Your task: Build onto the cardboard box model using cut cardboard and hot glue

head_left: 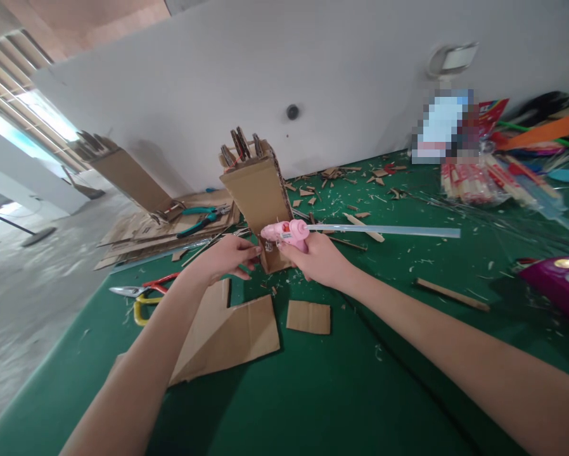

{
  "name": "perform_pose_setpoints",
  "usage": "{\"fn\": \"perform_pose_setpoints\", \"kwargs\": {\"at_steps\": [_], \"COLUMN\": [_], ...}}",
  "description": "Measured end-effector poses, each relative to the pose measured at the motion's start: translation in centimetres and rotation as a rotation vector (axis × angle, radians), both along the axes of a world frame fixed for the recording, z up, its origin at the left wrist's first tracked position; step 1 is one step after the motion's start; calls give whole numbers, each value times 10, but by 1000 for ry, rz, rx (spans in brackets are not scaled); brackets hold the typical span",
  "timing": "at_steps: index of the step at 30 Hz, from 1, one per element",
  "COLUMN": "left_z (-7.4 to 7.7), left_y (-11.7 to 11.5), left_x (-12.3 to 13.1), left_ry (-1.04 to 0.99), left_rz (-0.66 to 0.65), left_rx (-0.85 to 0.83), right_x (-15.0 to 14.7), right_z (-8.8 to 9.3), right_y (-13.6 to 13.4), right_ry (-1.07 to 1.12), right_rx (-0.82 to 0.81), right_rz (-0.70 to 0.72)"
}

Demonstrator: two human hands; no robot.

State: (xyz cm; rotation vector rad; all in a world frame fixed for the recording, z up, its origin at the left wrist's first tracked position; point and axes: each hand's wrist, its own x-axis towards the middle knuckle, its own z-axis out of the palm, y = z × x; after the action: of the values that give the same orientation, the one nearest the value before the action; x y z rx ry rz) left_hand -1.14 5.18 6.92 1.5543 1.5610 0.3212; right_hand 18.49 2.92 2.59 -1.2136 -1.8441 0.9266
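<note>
My right hand [325,258] is wrapped around a pink hot glue gun [287,233]. A long clear glue stick [389,230] sticks out of its back toward the right. The gun's nozzle end points left, in front of the lower part of an upright cardboard holder [260,193] with several cardboard strips rising from its top. My left hand [230,256] is at the left of the holder's base, fingers apart, with the fingertips close to its edge; whether they touch it I cannot tell. Below my hands lie a notched cardboard sheet [237,335] and a small cardboard rectangle [308,317].
Red-and-yellow-handled shears [146,294] lie at left. Teal-handled pliers [203,217] rest on stacked cardboard [123,231], near a second cardboard holder [125,177]. Scraps litter the green table [322,399]. A wooden stick [450,296], a purple object [555,285] and packaged items [474,180] are at right.
</note>
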Motion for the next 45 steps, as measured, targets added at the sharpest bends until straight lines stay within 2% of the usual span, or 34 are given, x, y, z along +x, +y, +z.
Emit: {"fn": "perform_pose_setpoints", "kwargs": {"at_steps": [9,26,35,41,45], "left_z": [1,-7,-6,-3,-1], "left_y": [0,3,3,1,0], "left_x": [-1,-3,-4,-1,1], "left_ry": [2,-68,-69,-54,-34], "left_rz": [19,42,61,76,73], "left_rx": [2,6,-4,-12,-9], "right_x": [9,-10,-6,0,4], "right_z": [3,12,15,21,22], "right_y": [4,9,5,-3,-6], "right_ry": [-60,-77,-91,-94,-79], "right_rx": [-254,-283,-337,-429,-443], "right_rz": [57,50,75,101,157]}}
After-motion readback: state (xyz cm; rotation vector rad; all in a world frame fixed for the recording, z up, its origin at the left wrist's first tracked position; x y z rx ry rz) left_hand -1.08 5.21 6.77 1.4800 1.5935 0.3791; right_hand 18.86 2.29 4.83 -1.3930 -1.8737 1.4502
